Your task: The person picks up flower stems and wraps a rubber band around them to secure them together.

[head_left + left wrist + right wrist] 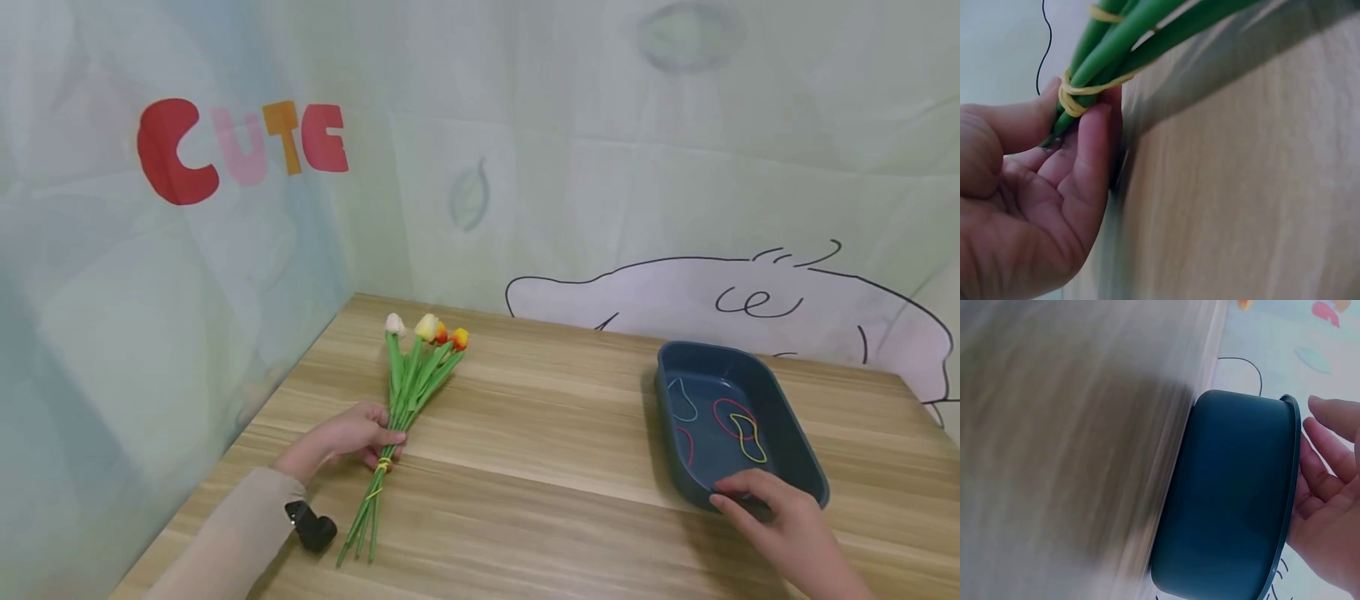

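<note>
My left hand (358, 435) holds a bunch of artificial tulips (408, 398) by the green stems, thumb on one side and fingers behind. The white, yellow and orange heads point away from me, and the stem ends lie toward me. In the left wrist view, a yellow rubber band (1099, 87) wraps the stems beside my fingers, with another a little further along. My right hand (783, 518) hovers at the near rim of a dark blue tray (714, 458). Nothing shows between its thumb and fingers (1321, 478), which are apart in the right wrist view.
Several loose rubber bands lie in the tray, among them a yellow one (759, 446) and a red one (722, 403). The wooden table (540, 433) meets printed cloth walls at its back and left. A black wrist device (311, 527) sits at my left cuff.
</note>
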`<state>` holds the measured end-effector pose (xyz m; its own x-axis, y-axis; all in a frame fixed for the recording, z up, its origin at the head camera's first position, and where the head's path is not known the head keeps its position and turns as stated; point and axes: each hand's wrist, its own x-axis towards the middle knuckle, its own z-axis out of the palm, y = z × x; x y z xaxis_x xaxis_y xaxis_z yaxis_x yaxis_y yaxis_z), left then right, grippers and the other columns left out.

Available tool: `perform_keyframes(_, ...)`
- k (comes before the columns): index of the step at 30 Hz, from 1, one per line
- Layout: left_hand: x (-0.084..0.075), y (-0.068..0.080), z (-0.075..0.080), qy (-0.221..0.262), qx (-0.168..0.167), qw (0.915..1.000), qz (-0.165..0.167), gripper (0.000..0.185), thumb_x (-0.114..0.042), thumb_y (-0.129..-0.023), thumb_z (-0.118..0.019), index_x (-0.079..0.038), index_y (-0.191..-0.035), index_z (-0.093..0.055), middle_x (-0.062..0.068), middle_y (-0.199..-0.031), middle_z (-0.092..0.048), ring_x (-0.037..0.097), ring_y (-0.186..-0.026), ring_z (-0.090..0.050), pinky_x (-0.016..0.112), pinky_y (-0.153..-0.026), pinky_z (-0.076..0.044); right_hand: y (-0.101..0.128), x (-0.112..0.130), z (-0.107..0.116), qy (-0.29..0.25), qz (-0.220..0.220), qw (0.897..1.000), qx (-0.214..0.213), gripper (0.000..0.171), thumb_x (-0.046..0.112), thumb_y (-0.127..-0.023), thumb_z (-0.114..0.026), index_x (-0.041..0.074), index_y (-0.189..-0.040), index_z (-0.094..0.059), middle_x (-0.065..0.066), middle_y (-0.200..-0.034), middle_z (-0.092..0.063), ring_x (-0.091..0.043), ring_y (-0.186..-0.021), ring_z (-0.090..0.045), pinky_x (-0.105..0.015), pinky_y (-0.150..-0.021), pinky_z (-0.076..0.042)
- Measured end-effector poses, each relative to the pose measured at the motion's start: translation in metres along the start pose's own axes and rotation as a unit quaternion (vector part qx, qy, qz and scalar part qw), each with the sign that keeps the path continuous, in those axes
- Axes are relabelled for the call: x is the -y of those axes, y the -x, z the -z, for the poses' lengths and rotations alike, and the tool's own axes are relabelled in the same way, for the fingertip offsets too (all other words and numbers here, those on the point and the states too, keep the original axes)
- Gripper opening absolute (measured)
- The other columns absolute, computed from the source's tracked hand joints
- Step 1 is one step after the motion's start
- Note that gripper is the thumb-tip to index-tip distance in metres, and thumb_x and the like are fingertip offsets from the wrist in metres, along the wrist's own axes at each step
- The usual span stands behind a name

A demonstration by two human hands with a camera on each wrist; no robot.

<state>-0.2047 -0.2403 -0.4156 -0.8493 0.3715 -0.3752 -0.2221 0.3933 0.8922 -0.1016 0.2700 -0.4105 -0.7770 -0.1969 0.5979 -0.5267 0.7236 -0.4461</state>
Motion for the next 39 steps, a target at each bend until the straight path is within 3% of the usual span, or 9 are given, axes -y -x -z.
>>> perform_keyframes(8, 0.003, 0.001, 0.004, -0.021, -0.040, 0.9988, 0.017, 0.016, -0.008, -0.091, -0.063, 0.007, -0.096, -0.061, 0.007, -0.079, -0.070, 0.012, -0.063, -0.063, 0.026, -0.057, -0.057, -0.002, -0.003, -0.002, 0.003, 0.007, 1.000, 0.001, 0.035, -0.011, -0.064, -0.080, 0.018, -0.083, -0.071, 0.016, -0.082, -0.065, 0.010, -0.077, -0.056, -0.001, -0.071, -0.044)
perform_keyframes(15, 0.007, 0.002, 0.009, -0.029, -0.083, 0.9959, 0.020, 0.017, -0.006, -0.089, -0.066, 0.009, -0.096, -0.062, 0.005, -0.073, -0.062, 0.014, -0.064, -0.060, 0.027, -0.058, -0.058, -0.001, -0.008, -0.003, 0.003, 0.011, 1.000, -0.001, 0.035, -0.013, -0.062, -0.079, 0.015, -0.082, -0.072, 0.014, -0.082, -0.065, 0.010, -0.078, -0.056, 0.000, -0.070, -0.043)
perform_keyframes(23, 0.005, 0.005, 0.012, -0.039, -0.116, 0.9920, 0.031, 0.023, -0.006, -0.087, -0.069, 0.012, -0.100, -0.061, 0.007, -0.078, -0.061, 0.014, -0.065, -0.059, 0.027, -0.058, -0.058, 0.000, -0.009, -0.004, -0.008, 0.016, 1.000, -0.002, 0.034, -0.014, -0.063, -0.078, 0.013, -0.082, -0.072, 0.014, -0.083, -0.065, 0.011, -0.079, -0.055, 0.000, -0.070, -0.043)
perform_keyframes(31, 0.006, 0.006, 0.013, -0.059, -0.127, 0.9897, 0.029, 0.032, -0.009, -0.086, -0.070, 0.012, -0.107, -0.058, 0.010, -0.084, -0.062, 0.016, -0.069, -0.061, 0.029, -0.062, -0.059, 0.001, -0.011, -0.005, 0.003, 0.027, 1.000, -0.004, 0.035, -0.015, -0.061, -0.079, 0.013, -0.082, -0.073, 0.013, -0.083, -0.065, 0.012, -0.080, -0.055, -0.001, -0.070, -0.044)
perform_keyframes(39, 0.008, 0.009, 0.018, -0.082, -0.106, 0.9910, 0.014, 0.044, -0.014, -0.089, -0.069, 0.016, -0.117, -0.053, 0.012, -0.085, -0.064, 0.017, -0.070, -0.063, 0.032, -0.064, -0.060, -0.003, -0.011, -0.003, 0.002, 0.031, 1.000, -0.002, 0.034, -0.013, -0.061, -0.079, 0.012, -0.083, -0.072, 0.010, -0.082, -0.066, 0.012, -0.080, -0.056, -0.001, -0.071, -0.044)
